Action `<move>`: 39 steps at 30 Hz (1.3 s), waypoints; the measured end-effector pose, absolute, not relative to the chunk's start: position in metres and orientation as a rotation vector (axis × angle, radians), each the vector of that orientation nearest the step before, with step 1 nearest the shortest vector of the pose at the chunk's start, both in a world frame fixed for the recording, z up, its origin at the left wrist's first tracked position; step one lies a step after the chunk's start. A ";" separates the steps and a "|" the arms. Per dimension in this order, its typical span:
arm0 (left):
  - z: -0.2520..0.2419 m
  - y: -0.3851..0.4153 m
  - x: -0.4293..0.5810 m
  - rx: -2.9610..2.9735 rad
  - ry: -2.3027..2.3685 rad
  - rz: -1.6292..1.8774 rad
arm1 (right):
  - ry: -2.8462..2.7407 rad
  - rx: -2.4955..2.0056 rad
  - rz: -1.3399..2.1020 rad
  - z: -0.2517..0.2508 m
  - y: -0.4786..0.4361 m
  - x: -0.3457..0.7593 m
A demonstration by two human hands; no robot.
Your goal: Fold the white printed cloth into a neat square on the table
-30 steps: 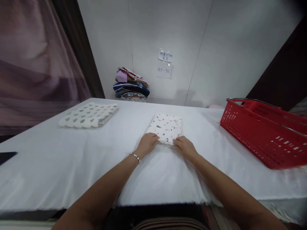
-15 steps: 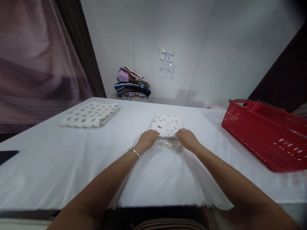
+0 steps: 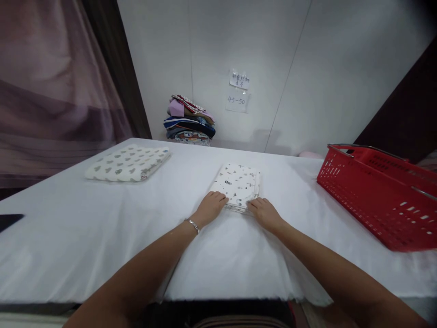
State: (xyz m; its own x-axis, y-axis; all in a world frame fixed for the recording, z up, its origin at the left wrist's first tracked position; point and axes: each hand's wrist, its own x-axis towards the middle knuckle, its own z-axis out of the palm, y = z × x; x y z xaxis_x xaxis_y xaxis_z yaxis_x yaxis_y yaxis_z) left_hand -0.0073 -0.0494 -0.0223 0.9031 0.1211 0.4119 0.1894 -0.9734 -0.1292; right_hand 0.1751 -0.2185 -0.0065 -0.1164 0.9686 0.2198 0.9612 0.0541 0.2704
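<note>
A small folded white cloth (image 3: pixel 235 183) with a scattered dark print lies at the middle of the table. Its layers show along the near edge. My left hand (image 3: pixel 210 208), with a silver bracelet at the wrist, has its fingers closed on the near left corner. At the near right corner, my right hand (image 3: pixel 266 213) pinches the same cloth, thumb mostly hidden. Farther left rests a larger folded white cloth (image 3: pixel 129 164) with grey-green shapes, touched by neither hand.
A red plastic basket (image 3: pixel 372 196) with a metal handle stands on the right of the white-covered table (image 3: pixel 119 228). Behind the table's far edge is a stack of folded fabrics (image 3: pixel 190 120). Paper notes (image 3: pixel 237 100) hang on the wall. A dark flat thing (image 3: pixel 10 221) lies at the left edge.
Both hands have come slightly nearer to me, bringing the top layer's near edge down over the lower layers. More of the printed top now shows.
</note>
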 end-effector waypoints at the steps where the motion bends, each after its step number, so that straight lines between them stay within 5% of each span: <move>1: -0.023 -0.050 -0.007 -2.907 -0.234 -0.605 | 2.268 2.062 0.541 -0.006 -0.219 0.174; 14: -0.013 -0.032 -0.031 -3.046 -0.533 -0.700 | 2.475 1.964 0.299 -0.006 -0.222 0.192; 20: -0.013 -0.028 -0.039 -3.237 -0.733 -0.821 | 2.522 1.986 0.459 -0.008 -0.221 0.189; 32: -0.003 -0.050 -0.043 -3.249 -0.534 -0.823 | 2.566 2.144 0.543 -0.026 -0.245 0.186; 39: 0.006 -0.116 0.005 -3.180 -0.032 -0.641 | 2.612 2.202 0.627 -0.035 -0.252 0.184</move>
State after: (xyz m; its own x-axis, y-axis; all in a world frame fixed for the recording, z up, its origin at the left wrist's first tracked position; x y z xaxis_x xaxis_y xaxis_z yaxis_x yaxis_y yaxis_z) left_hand 0.0048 -0.1164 0.0064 0.9220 0.0393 0.3852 -0.0009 -0.9946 0.1037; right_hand 0.1844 -0.2517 -0.0353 -0.1635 0.8689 0.4672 0.9863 0.1545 0.0577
